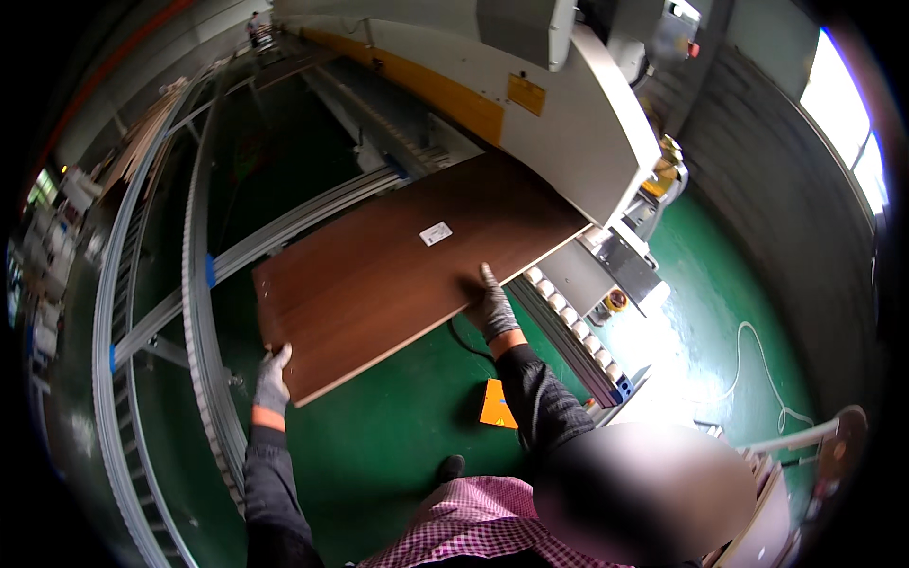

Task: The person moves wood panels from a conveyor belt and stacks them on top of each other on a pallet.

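Observation:
A large brown wood-grain board [379, 275] with a pale front edge lies across the machine's rails, its right end against the white machine. On its top face sits a small white printed label [436, 234]. My left hand [273, 379], in a grey glove with an orange cuff, grips the board's near left corner, thumb on top. Along the near edge, right of the middle, my right hand [494, 308] holds the board in a matching glove, thumb up on the face. The fingers of both hands are partly hidden beneath the board.
A white machine housing [587, 133] with a yellow stripe rises beyond the board. White rollers [573, 322] line a rail at right. Long metal roller rails [199, 275] run along the left. An orange-yellow piece [497, 405] lies below, and a pale cable [757, 364] trails over the green floor.

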